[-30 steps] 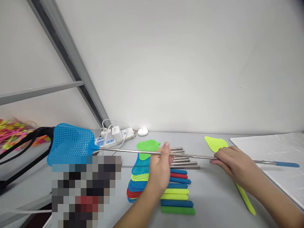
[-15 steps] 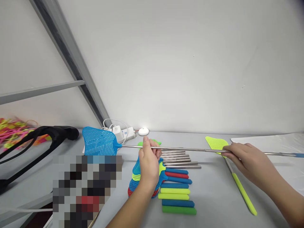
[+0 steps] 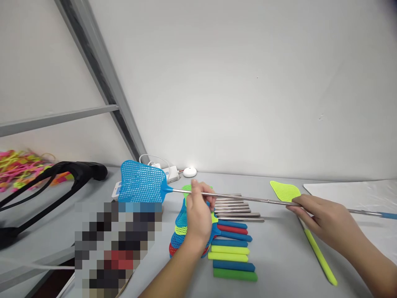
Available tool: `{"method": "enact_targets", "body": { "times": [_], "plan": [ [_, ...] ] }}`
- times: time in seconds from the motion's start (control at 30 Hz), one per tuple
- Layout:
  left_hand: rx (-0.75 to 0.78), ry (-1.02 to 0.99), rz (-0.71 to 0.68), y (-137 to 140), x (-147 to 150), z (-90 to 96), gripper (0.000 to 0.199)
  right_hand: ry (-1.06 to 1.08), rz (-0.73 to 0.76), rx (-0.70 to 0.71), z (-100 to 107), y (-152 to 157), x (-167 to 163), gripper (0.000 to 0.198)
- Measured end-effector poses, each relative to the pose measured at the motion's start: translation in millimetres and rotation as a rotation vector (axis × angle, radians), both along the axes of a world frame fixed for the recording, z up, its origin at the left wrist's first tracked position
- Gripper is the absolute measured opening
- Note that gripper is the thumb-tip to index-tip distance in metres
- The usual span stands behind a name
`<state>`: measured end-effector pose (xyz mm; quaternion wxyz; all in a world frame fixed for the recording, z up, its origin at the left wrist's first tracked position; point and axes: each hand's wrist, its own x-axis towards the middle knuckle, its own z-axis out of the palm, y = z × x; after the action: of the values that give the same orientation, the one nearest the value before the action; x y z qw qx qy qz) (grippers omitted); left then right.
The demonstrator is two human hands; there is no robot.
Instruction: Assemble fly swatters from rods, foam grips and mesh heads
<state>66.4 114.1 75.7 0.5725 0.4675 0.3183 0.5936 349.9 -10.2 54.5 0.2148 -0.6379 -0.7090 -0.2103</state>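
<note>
A blue fly swatter [image 3: 142, 182] with a long metal telescopic rod is held level above the table. My left hand [image 3: 200, 215] is closed round the rod near the swatter's head. Farther along, my right hand [image 3: 325, 213] pinches the same rod; the blue handle shows at the right edge. Under my left hand lies a stack of swatter heads [image 3: 178, 240], partly hidden by it. Beside them are several metal rods [image 3: 238, 209] and a column of coloured handles [image 3: 234, 264]. A yellow fly swatter [image 3: 319, 254] lies on the table below my right hand.
At the back stand a power strip [image 3: 172, 174] with cables and a white round device [image 3: 190, 172]. A black frame [image 3: 74, 174] and a colourful pile [image 3: 21, 169] are at left, near a grey metal post [image 3: 105, 82]. White sheeting [image 3: 366, 192] lies at right.
The swatter's head has shifted to the right and the rod now slopes down more toward the right. Both hands keep hold of the rod; the view has shifted slightly.
</note>
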Motion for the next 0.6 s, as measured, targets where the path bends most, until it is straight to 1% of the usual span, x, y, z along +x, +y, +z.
{"method": "enact_targets", "body": {
  "times": [0.1, 0.17, 0.27, 0.4, 0.5, 0.6],
  "plan": [
    [-0.007, -0.146, 0.122, 13.5, -7.7, 2.2, 0.058, -0.02, -0.068, -0.047, 0.3, -2.9, 8.2, 0.037],
    [-0.007, -0.194, 0.145, 16.9, -8.7, 2.9, 0.058, -0.027, -0.1, -0.052, -0.8, -4.3, 11.1, 0.04],
    [-0.016, -0.244, 0.157, 14.2, -5.7, 2.2, 0.058, -0.041, -0.115, -0.075, -3.4, -5.4, 13.8, 0.041],
    [-0.046, -0.347, 0.213, 11.7, -3.3, -0.3, 0.051, -0.042, -0.162, -0.079, -8.1, -5.9, 22.3, 0.04],
    [-0.045, -0.324, 0.254, 15.5, -4.8, -1.9, 0.046, -0.064, -0.192, -0.073, -11.1, -6.0, 28.9, 0.041],
    [-0.057, -0.272, 0.251, 17.6, -4.3, -3.7, 0.045, -0.126, -0.208, -0.05, -11.6, -5.3, 28.3, 0.043]
  ]
}}
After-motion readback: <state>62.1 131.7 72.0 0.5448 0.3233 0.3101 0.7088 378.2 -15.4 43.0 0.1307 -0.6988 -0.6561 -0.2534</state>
